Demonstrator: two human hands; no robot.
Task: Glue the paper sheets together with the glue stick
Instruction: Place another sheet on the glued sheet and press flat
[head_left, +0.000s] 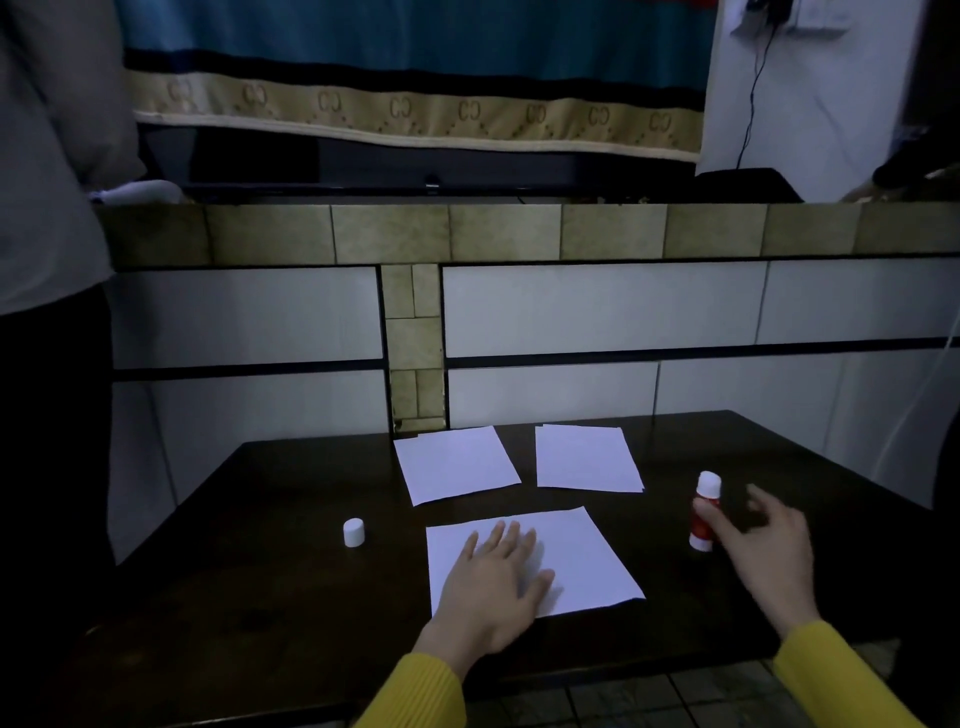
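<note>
I see three plain white paper sheets (532, 558) on a dark brown glossy wooden surface (291, 587). The upright glue stick (705, 512) has a red body with white ends, and its small round cap (354, 532) is white. Both my sleeves (415, 693) are mustard yellow. Behind, the tiled wall (597, 306) is white with black bands and mottled olive-tan tiles. The hanging cloth (415, 67) is teal, bordered beige with a repeating interlocked-letter pattern.
</note>
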